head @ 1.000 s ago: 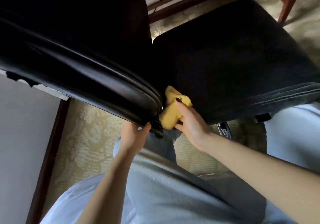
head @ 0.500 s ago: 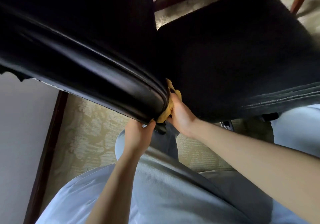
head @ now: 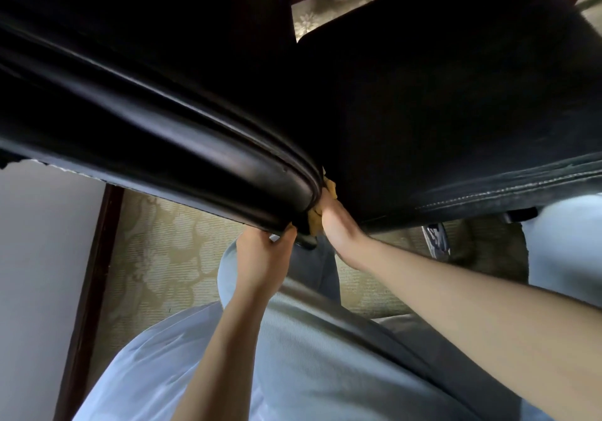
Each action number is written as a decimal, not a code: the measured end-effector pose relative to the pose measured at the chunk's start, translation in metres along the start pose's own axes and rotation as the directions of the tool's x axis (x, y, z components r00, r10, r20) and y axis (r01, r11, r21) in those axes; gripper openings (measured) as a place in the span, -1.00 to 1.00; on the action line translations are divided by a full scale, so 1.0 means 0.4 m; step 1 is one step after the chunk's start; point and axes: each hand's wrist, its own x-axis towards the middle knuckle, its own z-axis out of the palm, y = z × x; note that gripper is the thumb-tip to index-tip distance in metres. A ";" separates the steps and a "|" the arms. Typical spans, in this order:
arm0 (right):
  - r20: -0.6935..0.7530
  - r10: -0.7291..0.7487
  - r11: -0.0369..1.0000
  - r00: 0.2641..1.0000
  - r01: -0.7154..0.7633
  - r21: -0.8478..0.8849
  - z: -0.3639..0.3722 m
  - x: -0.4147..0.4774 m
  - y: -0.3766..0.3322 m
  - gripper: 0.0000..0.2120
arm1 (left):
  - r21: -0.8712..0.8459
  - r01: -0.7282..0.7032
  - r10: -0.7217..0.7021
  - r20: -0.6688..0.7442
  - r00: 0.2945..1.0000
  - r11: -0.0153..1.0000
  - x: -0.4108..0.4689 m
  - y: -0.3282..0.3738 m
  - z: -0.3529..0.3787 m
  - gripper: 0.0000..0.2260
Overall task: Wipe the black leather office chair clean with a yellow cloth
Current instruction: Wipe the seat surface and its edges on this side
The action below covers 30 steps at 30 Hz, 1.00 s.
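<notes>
The black leather office chair fills the upper frame: its glossy backrest (head: 156, 127) runs across the left, and its seat (head: 456, 94) spreads to the right. My right hand (head: 335, 221) pushes the yellow cloth (head: 314, 218) into the crevice where backrest and seat meet; its fingers are buried in the gap and only small bits of cloth show. My left hand (head: 264, 257) grips the lower corner of the backrest from underneath, fingers curled over its edge.
Patterned beige carpet (head: 156, 257) lies below the chair. A grey wall with dark wooden skirting (head: 91, 290) runs along the left. A chair base caster (head: 436, 241) shows under the seat. My pale clothing fills the bottom.
My right hand has pushed the cloth deeper into the gap between backrest and seat, so most of the cloth is now hidden. The left hand keeps its hold on the backrest corner.
</notes>
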 end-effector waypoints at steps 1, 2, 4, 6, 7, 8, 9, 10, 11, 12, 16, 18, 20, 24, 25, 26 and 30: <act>-0.026 -0.012 0.999 1.000 0.013 0.031 0.003 -0.009 0.010 -0.74 | -0.005 0.002 -0.002 -0.002 1.000 1.000 0.000 0.000 -0.002 -0.49; -0.034 -0.034 0.998 0.999 0.036 0.051 0.006 -0.025 0.015 -0.70 | -0.001 0.001 -0.001 -0.003 1.000 1.000 0.002 0.000 -0.004 -0.50; -0.005 -0.126 0.990 0.992 0.126 0.058 0.005 -0.053 0.023 -0.55 | 0.008 -0.011 0.011 0.006 1.000 1.000 0.004 -0.003 -0.003 -0.53; 0.046 -0.195 0.980 0.980 0.193 0.039 0.000 -0.088 0.012 -0.48 | -0.011 -0.015 0.015 0.010 1.000 1.000 0.009 -0.011 -0.002 -0.58; 0.071 -0.219 0.975 0.973 0.216 0.049 -0.003 -0.101 0.009 -0.53 | -0.021 -0.027 0.028 0.024 0.999 0.999 0.010 -0.013 -0.004 -0.63; 0.102 -0.241 0.970 0.965 0.236 0.059 -0.006 -0.116 0.003 -0.63 | -0.027 -0.050 0.051 0.047 0.998 0.998 0.012 -0.015 -0.006 -0.69; 0.125 -0.264 0.964 0.956 0.258 0.062 -0.010 -0.129 -0.003 -0.73 | -0.027 -0.069 0.071 0.068 0.995 0.997 0.012 -0.016 -0.008 -0.76; 0.141 -0.288 0.958 0.947 0.284 0.050 -0.015 -0.139 -0.006 -0.76 | -0.026 -0.075 0.077 0.083 0.994 0.997 0.013 -0.018 -0.008 -0.80; 0.156 -0.313 0.949 0.937 0.314 0.017 -0.022 -0.149 -0.009 -0.74 | -0.036 -0.069 0.071 0.089 0.993 0.997 0.013 -0.017 -0.010 -0.83; 0.169 -0.349 0.933 0.922 0.358 -0.029 -0.027 -0.159 -0.014 -0.75 | -0.057 -0.056 0.061 0.090 0.994 0.997 0.014 -0.017 -0.011 -0.84; 0.185 -0.499 0.828 0.847 0.528 -0.187 -0.047 -0.183 -0.025 -0.83 | -0.071 -0.021 0.031 0.137 0.990 0.997 0.023 -0.021 -0.017 -0.92; 0.168 -0.556 0.777 0.814 0.580 -0.242 -0.050 -0.193 -0.041 -0.65 | -0.175 0.034 0.000 0.191 0.982 0.984 0.009 -0.012 -0.023 -0.86; 0.132 -0.684 0.654 0.717 0.684 -0.324 -0.047 -0.196 -0.059 -0.54 | -0.208 0.072 -0.029 0.203 0.979 0.975 -0.024 0.012 -0.037 -0.70; 0.107 -0.832 0.423 0.545 0.746 -0.514 -0.026 -0.173 -0.097 -0.58 | 0.559 -0.099 0.001 0.173 0.985 0.823 -0.099 0.069 -0.107 -0.62; 0.120 -0.845 0.397 0.521 0.761 -0.513 -0.023 -0.162 -0.095 -0.58 | 0.691 -0.173 0.093 0.152 0.984 0.702 -0.115 0.097 -0.136 -0.64; 0.136 -0.849 0.389 0.510 0.779 -0.492 -0.020 -0.154 -0.091 -0.56 | 0.735 -0.269 0.230 0.156 0.961 0.622 -0.122 0.118 -0.163 -0.68; 0.162 -0.820 0.490 0.549 0.820 -0.296 -0.016 -0.123 -0.057 -0.52 | 0.766 -0.608 0.734 0.288 0.615 0.209 -0.115 0.157 -0.222 -0.63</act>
